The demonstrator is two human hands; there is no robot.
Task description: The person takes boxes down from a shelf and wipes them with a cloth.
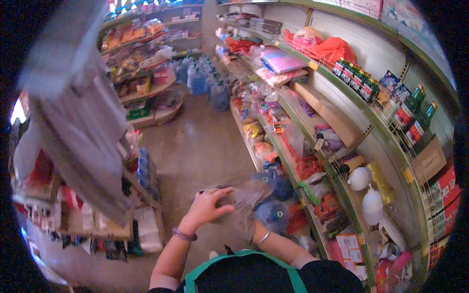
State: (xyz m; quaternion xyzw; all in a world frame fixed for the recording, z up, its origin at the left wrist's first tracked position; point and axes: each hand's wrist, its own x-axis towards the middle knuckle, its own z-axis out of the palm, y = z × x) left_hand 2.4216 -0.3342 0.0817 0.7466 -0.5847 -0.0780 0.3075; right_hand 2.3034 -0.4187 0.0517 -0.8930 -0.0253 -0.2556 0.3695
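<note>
My left hand (209, 209), with a purple bangle at the wrist, is held out in front of me, thumb and index finger apart. Right beside its fingertips is a thin, see-through plastic bag (248, 193), blurred and crumpled. I cannot tell whether the left fingers touch the plastic. The bag covers my right hand (247, 225), which shows only faintly; a silver bracelet circles that wrist. Whether the right hand is inside the bag or behind it is unclear, and its fingers are hidden.
Along the right run long shelves (312, 63) with green bottles (413, 105), white spray bottles (373, 205) and packaged goods. Large blue water jugs (273, 215) stand low beside my right arm. Grey cloth (83, 127) hangs over a left rack. The aisle floor (195, 146) leads to more water jugs (198, 80).
</note>
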